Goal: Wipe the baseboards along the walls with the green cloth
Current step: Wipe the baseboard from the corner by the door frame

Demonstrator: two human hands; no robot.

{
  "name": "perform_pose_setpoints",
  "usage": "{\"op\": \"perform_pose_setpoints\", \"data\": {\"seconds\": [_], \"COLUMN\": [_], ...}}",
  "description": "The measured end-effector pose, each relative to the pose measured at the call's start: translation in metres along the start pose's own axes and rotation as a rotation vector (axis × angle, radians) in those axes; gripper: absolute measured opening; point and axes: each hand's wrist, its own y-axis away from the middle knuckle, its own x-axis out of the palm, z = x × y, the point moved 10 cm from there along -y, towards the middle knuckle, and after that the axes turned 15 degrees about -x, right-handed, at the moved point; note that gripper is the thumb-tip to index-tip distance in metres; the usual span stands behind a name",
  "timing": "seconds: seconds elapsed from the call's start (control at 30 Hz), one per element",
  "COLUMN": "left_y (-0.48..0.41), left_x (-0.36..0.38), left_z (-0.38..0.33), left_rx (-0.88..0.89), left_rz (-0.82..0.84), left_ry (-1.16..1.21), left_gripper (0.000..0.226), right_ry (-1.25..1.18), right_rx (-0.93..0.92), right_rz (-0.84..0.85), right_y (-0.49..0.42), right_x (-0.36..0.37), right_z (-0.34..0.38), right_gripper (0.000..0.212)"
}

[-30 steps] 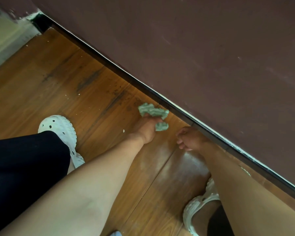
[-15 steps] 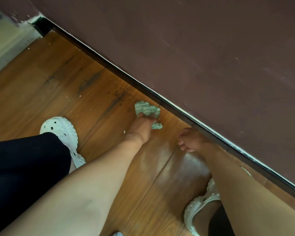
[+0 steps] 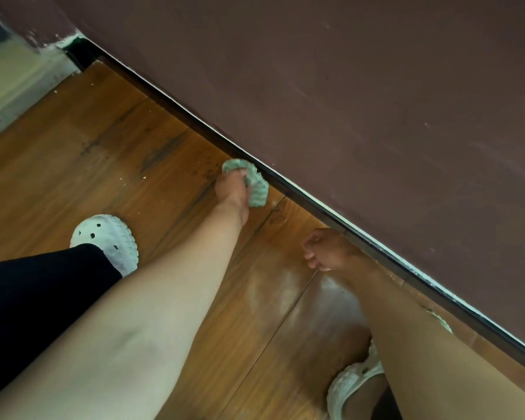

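baseboard [image 3: 315,204] at foot of wall [image 3: 376,101], behind floor [image 3: 88,147] | cloth [image 3: 256,183] in left hand [image 3: 232,192], against baseboard | right hand [image 3: 328,250] to its right, near baseboard | left shoe [image 3: 109,237] well left; right shoe [image 3: 349,386] nearest

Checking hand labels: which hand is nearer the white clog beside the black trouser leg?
Left. The left hand, gripping the green cloth at the baseboard, is up and right of the white clog. The right hand sits farther right, holding nothing.
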Motion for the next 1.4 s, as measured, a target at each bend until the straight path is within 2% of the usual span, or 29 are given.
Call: {"op": "perform_pose_setpoints", "data": {"seconds": [0.07,0.2,0.37,0.43,0.5,0.6,0.7,0.8,0.87,0.97,1.07,1.13,1.23,1.4], "left_y": [0.003,0.008,0.024,0.022,0.013,0.006,-0.001,0.004,0.010,0.017,0.009,-0.001,-0.006,0.005], "left_x": [0.015,0.030,0.067,0.069,0.057,0.030,0.025,0.041,0.061,0.081,0.070,0.049,0.034,0.049], "left_z": [-0.010,-0.002,0.054,0.050,0.027,-0.007,-0.013,0.012,0.045,0.072,0.046,0.019,-0.004,0.026], "left_rx": [0.016,0.103,0.032,0.088,0.199,0.246,0.180,0.156,0.123,0.121,0.222,0.222,0.173,0.172], "left_rz": [0.051,0.017,0.195,0.164,0.026,-0.139,-0.117,-0.059,0.035,0.114,-0.009,-0.100,-0.115,-0.062], "left_ry": [-0.038,-0.183,-0.439,-0.510,-0.563,-0.431,-0.318,-0.394,-0.497,-0.611,-0.656,-0.529,-0.407,-0.512], "left_gripper": [0.029,0.022,0.015,0.012,0.010,0.014,0.015,0.018,0.019,0.014,0.009,0.013,0.015,0.015], "right_ry": [0.001,0.029,0.035,0.041,0.023,0.028,0.016,0.016,0.020,0.034,0.021,-0.002,-0.015,-0.013], "right_rx": [0.014,0.025,0.030,0.033,0.029,0.011,0.030,0.030,0.020,0.011,-0.002,-0.002,0.008,0.046], "right_rz": [0.006,0.001,-0.007,-0.007,-0.019,-0.055,-0.071,-0.071,-0.067,-0.068,-0.081,-0.088,-0.094,-0.097], "right_y": [-0.001,-0.006,-0.011,-0.011,-0.010,-0.006,0.001,0.002,0.000,-0.001,-0.001,0.001,0.005,0.005], "right_x": [-0.002,-0.005,-0.002,-0.002,-0.005,-0.017,-0.026,-0.027,-0.024,-0.022,-0.024,-0.026,-0.031,-0.031], "right_z": [-0.003,-0.007,-0.004,-0.001,-0.001,-0.006,-0.015,-0.018,-0.015,-0.009,-0.007,-0.010,-0.018,-0.023], "right_gripper": [0.019,0.019,0.012,0.012,0.013,0.015,0.015,0.014,0.013,0.015,0.013,0.013,0.015,0.015]}}
